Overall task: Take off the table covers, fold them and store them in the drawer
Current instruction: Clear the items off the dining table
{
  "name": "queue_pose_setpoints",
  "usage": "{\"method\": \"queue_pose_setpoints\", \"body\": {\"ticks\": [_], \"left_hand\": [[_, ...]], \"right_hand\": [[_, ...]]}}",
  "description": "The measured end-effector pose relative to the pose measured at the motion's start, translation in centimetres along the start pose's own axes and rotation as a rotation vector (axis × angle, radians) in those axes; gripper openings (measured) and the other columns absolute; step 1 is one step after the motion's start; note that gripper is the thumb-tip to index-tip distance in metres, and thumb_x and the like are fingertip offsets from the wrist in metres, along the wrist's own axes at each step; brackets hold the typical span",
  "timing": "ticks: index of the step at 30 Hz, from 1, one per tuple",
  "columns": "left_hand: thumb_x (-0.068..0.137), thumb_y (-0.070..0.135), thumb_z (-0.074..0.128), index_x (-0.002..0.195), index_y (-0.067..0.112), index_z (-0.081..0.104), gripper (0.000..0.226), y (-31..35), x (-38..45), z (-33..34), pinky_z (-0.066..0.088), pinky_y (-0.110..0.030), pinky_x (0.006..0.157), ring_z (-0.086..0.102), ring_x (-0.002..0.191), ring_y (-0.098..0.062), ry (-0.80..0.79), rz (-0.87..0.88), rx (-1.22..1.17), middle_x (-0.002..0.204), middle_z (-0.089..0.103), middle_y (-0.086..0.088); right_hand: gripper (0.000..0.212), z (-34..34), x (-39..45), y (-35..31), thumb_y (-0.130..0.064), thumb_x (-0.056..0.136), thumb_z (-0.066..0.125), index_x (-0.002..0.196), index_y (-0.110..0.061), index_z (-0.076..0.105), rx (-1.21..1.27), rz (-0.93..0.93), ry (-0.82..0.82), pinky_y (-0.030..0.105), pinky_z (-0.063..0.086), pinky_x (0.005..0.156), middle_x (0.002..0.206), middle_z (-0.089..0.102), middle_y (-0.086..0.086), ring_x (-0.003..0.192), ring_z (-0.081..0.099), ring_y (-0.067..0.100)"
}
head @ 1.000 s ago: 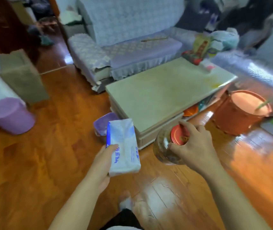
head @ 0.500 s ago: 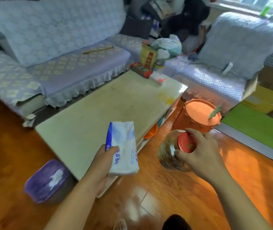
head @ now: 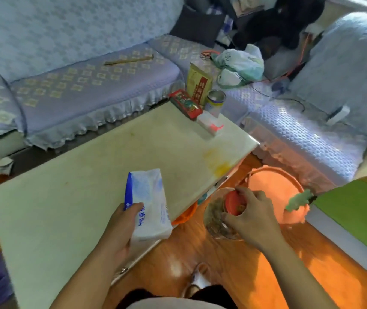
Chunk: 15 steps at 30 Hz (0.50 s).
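View closer over pale rectangular worktop (head: 84,197) | left hand (head: 118,230) grips white-blue tissue pack (head: 147,204) | right hand (head: 253,217) grips red-lidded glass jar (head: 217,212)

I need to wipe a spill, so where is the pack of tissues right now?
In the head view, the tissue pack is gripped in the left hand, over the near edge of the coffee table, left of the red-lidded glass jar.
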<state>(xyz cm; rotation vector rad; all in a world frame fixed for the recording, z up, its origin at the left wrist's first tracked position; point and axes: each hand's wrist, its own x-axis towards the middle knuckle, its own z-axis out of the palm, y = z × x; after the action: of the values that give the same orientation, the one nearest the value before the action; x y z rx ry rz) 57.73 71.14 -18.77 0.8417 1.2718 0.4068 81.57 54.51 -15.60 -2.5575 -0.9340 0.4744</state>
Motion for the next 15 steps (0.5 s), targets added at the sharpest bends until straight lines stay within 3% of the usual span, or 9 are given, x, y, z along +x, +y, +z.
{"method": "queue_pose_setpoints", "body": {"ticks": [3, 7, 15], "left_hand": [[0.098, 0.022, 0.060, 0.118, 0.021, 0.064, 0.020, 2.5, 2.1, 3.2, 0.055, -0.050, 0.097, 0.074, 0.100, -0.027, 0.064, 0.013, -0.058, 0.107, 0.077, -0.004], [0.099, 0.024, 0.060, 0.123, 0.022, 0.062, 0.024, 4.3, 5.8, 6.1, 0.054, -0.052, 0.100, 0.073, 0.102, -0.027, 0.115, -0.005, -0.072, 0.109, 0.077, -0.003], [0.098, 0.019, 0.057, 0.121, 0.017, 0.063, 0.023, 9.6, 15.6, 14.5, 0.054, -0.051, 0.100, 0.073, 0.101, -0.028, 0.082, -0.042, -0.040, 0.109, 0.077, -0.007]], "right_hand": [[0.087, -1.7, 8.0, -0.1, -0.056, 0.062, 0.074, 0.141, -0.031, 0.051, -0.058, -0.075, -0.035, 0.040, 0.042, 0.095, 0.121, 0.051, 0.010, 0.112, 0.047, 0.035], [0.081, -2.3, 17.1, -0.8, -0.051, 0.068, 0.078, 0.141, -0.033, 0.047, -0.064, -0.142, -0.065, 0.041, 0.041, 0.099, 0.123, 0.049, 0.008, 0.115, 0.047, 0.034], [0.080, -1.7, 29.8, 2.2, -0.048, 0.071, 0.078, 0.142, -0.029, 0.048, -0.017, -0.062, -0.087, 0.042, 0.041, 0.103, 0.128, 0.052, 0.012, 0.120, 0.048, 0.037]]}}
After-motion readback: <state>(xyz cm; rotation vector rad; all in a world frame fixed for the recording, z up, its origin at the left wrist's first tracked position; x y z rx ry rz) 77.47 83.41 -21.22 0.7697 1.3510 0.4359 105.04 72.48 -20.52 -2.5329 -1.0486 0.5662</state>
